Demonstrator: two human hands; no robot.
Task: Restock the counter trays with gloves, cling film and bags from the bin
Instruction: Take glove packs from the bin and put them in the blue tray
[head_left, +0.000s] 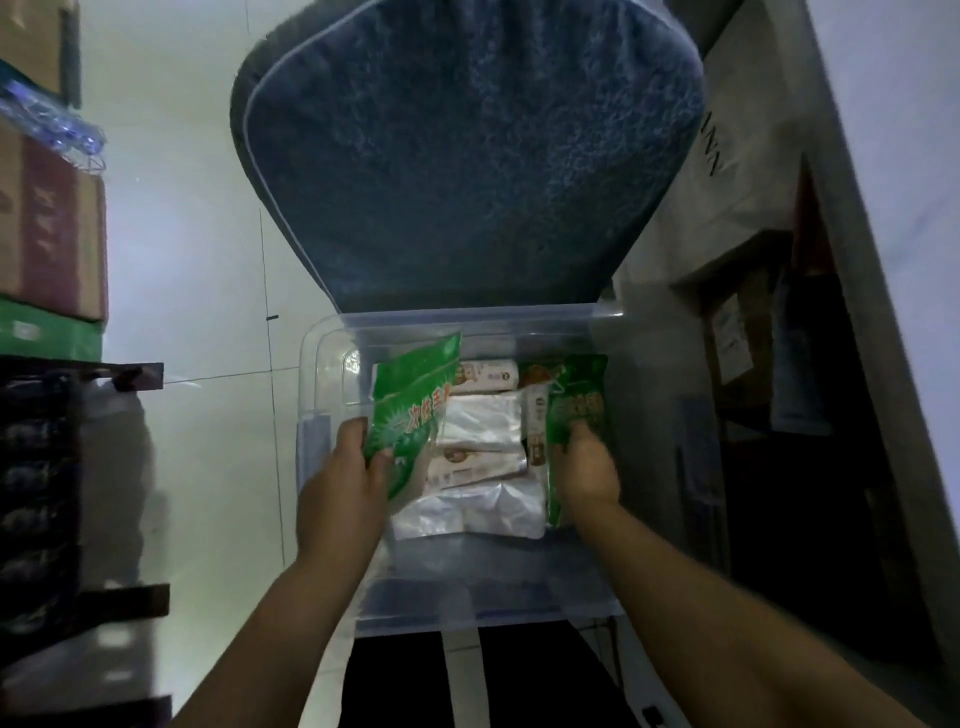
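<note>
Left grip (343, 483): thumb and fingers pinching the lower edge of a green packet (410, 410), probably gloves, held tilted over the left side of the clear bin (322, 364). Right grip (587, 467): curled round a second green packet (576, 400), upright by the bin's right wall. Below, in the bin: wrapped rolls (485, 375), likely cling film; clear bags (483, 421). Beyond: blue cushion (467, 156). Handling: lift both packets straight up past the rim, holding the slippery film firmly. Bench trays not in view.
</note>
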